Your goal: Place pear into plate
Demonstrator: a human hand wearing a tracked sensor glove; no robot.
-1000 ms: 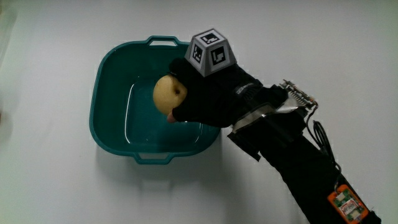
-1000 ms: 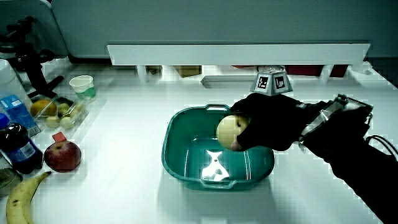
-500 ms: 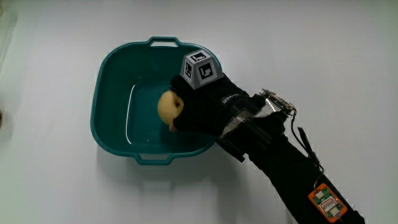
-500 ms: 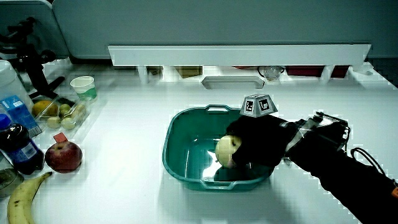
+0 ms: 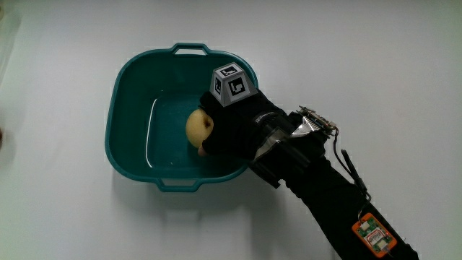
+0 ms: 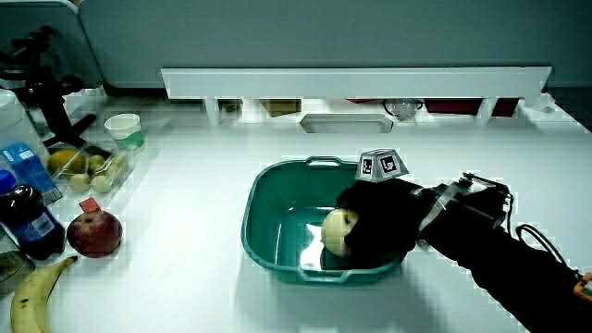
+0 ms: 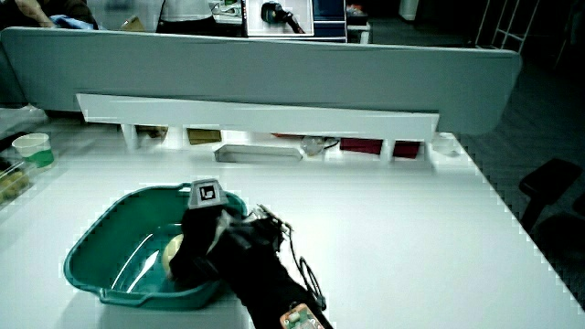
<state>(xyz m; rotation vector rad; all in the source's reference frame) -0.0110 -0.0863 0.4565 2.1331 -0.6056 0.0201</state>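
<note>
A yellow pear [image 5: 198, 128] sits low inside a teal basin [image 5: 130, 79] with handles, which stands in for the plate. The gloved hand [image 5: 231, 124], with its patterned cube [image 5: 232, 84] on the back, reaches into the basin and is shut on the pear. In both side views the pear [image 6: 335, 229] [image 7: 174, 249] shows close to the basin's floor, half covered by the hand [image 6: 375, 222] [image 7: 203, 236]. The forearm crosses the basin rim [image 6: 277, 176] [image 7: 101, 233] nearest the person.
In a side view, a red apple [image 6: 92, 231], a banana [image 6: 32, 291], dark bottles [image 6: 26, 217], a tray of fruit [image 6: 88, 165] and a small cup [image 6: 122, 128] lie at the table's edge beside the basin. A low partition [image 6: 356, 81] runs along the table.
The hand has gone down with the pear from above the basin to near its floor. Its hold on the pear is unchanged.
</note>
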